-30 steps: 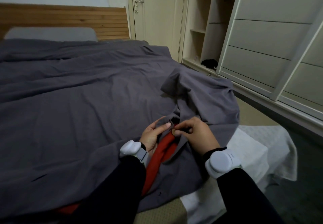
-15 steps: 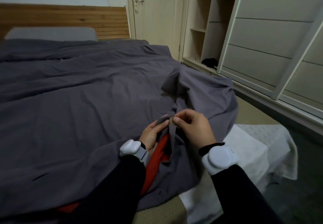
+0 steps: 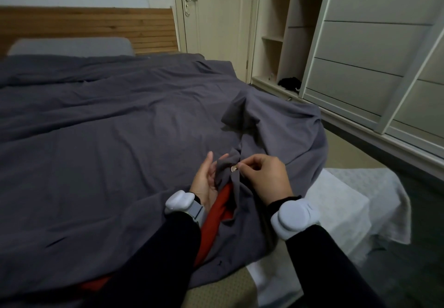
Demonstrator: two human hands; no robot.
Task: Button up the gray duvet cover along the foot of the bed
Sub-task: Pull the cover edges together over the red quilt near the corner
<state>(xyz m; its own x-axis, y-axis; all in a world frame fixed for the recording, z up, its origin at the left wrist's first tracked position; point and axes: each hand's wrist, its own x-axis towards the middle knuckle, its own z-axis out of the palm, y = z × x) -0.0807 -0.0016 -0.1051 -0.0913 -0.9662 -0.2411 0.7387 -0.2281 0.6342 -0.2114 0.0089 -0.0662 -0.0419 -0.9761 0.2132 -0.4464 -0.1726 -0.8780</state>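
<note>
The gray duvet cover (image 3: 108, 139) lies spread over the bed, its open edge bunched up near the foot at the right. A red duvet (image 3: 217, 211) shows through the gap in that edge. My left hand (image 3: 207, 180) holds a fold of the cover's edge from the left, thumb and fingers around the cloth. My right hand (image 3: 264, 178) pinches a small pale button (image 3: 233, 169) against that same fold. Both hands meet at the button, lifted a little off the bed.
A white cloth (image 3: 348, 206) drapes over the bed's right foot corner. A wardrobe with sliding doors (image 3: 372, 43) and open shelves stands to the right, a narrow floor strip between. A wooden headboard (image 3: 96, 26) and a gray pillow (image 3: 72, 46) lie at the far end.
Both hands have raised the cover's edge and the button up off the bed. My left hand has opened round the fold, and less red duvet shows in the gap.
</note>
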